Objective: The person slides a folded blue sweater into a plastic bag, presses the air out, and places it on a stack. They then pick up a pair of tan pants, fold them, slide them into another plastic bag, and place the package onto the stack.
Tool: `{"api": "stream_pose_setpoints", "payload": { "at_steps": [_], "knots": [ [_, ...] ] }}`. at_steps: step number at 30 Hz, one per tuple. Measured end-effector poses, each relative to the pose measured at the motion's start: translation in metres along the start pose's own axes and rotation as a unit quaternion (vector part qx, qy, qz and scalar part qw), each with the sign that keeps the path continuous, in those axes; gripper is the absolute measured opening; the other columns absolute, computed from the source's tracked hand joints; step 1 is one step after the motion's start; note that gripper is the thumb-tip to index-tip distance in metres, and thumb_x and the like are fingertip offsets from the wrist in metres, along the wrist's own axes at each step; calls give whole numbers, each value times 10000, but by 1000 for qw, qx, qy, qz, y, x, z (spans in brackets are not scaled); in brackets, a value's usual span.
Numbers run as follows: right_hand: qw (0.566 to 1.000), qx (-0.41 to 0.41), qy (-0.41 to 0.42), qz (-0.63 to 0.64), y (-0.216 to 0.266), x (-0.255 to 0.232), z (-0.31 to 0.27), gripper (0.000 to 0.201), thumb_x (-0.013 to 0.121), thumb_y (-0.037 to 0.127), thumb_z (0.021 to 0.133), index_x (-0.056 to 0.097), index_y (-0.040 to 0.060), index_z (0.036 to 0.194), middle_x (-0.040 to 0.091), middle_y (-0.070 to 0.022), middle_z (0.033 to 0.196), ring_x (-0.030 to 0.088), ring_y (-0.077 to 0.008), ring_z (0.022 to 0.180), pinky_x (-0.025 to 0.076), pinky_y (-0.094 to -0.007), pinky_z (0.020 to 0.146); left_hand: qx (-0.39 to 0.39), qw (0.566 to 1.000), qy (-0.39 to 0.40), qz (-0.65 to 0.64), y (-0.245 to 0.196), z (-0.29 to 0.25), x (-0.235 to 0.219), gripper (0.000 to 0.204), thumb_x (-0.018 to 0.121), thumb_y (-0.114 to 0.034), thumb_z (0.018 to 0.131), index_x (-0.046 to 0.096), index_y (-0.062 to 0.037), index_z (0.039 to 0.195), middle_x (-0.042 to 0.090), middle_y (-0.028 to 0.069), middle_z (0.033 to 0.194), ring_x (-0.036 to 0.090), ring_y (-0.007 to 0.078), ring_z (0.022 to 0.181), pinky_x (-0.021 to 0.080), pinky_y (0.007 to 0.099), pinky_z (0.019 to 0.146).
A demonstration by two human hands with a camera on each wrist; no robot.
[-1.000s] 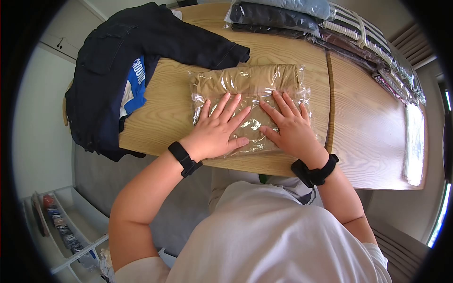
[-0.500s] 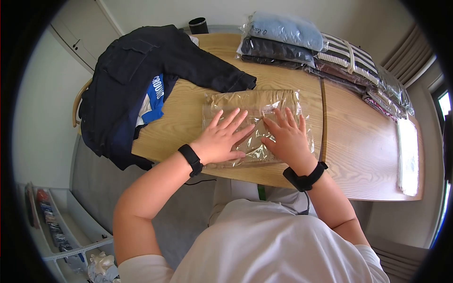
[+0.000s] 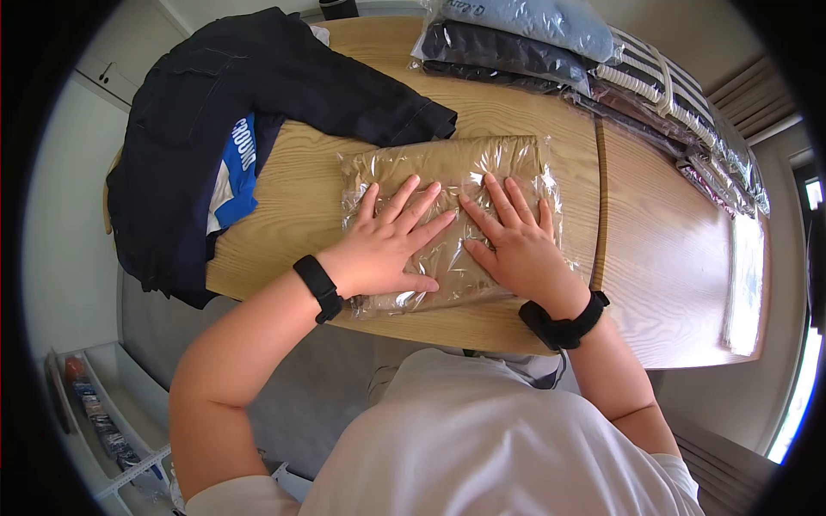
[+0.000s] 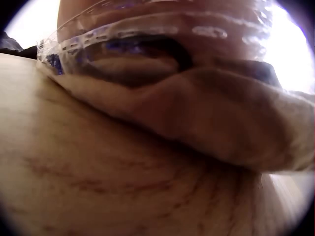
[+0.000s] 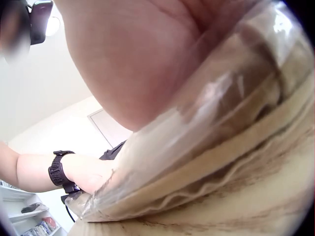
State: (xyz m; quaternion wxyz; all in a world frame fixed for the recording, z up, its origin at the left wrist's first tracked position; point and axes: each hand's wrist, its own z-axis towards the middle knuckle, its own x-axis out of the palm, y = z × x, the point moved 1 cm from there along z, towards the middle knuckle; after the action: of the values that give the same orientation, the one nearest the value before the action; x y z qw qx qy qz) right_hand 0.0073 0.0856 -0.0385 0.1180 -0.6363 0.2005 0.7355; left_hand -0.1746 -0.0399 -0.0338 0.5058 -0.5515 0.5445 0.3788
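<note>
A folded tan garment in a clear plastic bag point(image 3: 447, 159) lies flat on the wooden table in the head view. My left hand point(image 3: 379, 245) rests on its left half, fingers spread and straight. On the right half my right hand point(image 3: 520, 245) presses palm down, its fingers also spread. The two thumbs point toward each other across the bag. In the left wrist view the bag's crinkled edge point(image 4: 221, 113) sits close over the wood grain. From the right wrist, the plastic-covered side of the garment point(image 5: 197, 147) shows under the palm.
A dark jacket point(image 3: 189, 95) with a blue-and-white piece point(image 3: 237, 172) inside it lies at the left, one sleeve reaching toward the bag. Bagged folded clothes point(image 3: 508, 52) are stacked at the back right. Flat clear plastic bags point(image 3: 744, 284) lie at the right end. A seam point(image 3: 601, 198) crosses the table.
Half a second ago the hands looked slightly raised; now they lie flatter on the bag. The band along the garment's far edge stands out less than before. The head view has tilted.
</note>
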Motion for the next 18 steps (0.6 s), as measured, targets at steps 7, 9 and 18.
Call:
{"api": "stream_pose_setpoints", "payload": {
  "at_steps": [7, 9, 18],
  "knots": [
    [999, 8, 35, 16, -2, -1, 1, 526, 496, 445, 920, 414, 275, 1411, 280, -90, 1519, 258, -300, 1402, 221, -652, 1048, 10, 1000, 0, -8, 1, 2, -3, 935, 609, -626, 776, 216, -182, 1499, 29, 145, 1570, -20, 366, 1443, 77, 641, 1096],
    [999, 10, 34, 15, -2, -1, 1, 528, 483, 449, 925, 400, 281, 1419, 269, -89, 1524, 251, -301, 1404, 206, -658, 1050, 10, 1000, -5, -2, 1, 2, -3, 935, 601, -635, 778, 215, -181, 1498, 28, 143, 1570, -26, 361, 1444, 76, 634, 1101],
    [991, 6, 83, 103, -18, -8, 0, 595, 536, 475, 894, 379, 251, 1423, 209, -101, 1550, 166, -296, 1436, 152, -610, 1098, -3, 1000, 28, -5, 0, 0, -5, 929, 519, -697, 796, 184, -202, 1507, 0, 137, 1576, -61, 327, 1449, 29, 590, 1126]
  ]
}}
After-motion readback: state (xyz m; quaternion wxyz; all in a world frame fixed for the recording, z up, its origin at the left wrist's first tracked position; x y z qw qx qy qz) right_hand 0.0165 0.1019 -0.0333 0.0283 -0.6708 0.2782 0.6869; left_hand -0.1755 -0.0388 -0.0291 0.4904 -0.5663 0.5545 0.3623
